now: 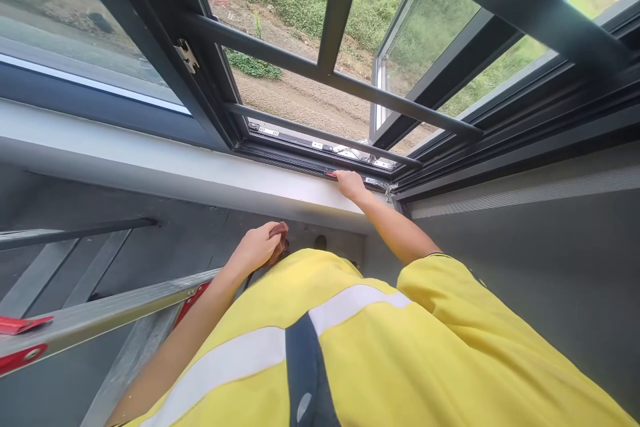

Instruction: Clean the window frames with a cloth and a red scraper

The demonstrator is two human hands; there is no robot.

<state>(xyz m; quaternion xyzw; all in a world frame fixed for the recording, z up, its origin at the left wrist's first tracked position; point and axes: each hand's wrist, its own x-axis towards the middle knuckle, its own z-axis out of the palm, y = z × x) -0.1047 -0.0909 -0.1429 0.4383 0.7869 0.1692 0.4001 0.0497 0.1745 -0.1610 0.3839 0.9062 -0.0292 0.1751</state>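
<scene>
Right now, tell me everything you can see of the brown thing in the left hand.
The brown cloth is a small reddish-brown wad that looks like soft, crumpled fabric, though it is mostly hidden. The left hand is closed around it, so only a bunched end shows beyond the fingers. It is held in the air below the white window sill, just in front of the yellow vest, and seems to touch nothing but the hand. Its full size and shape cannot be told.

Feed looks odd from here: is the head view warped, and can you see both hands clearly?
Head view: wide-angle bends the window frame and sill; even daylight, no glare; right hand on the sill and left hand gripping a brown cloth are both sharp.
</scene>
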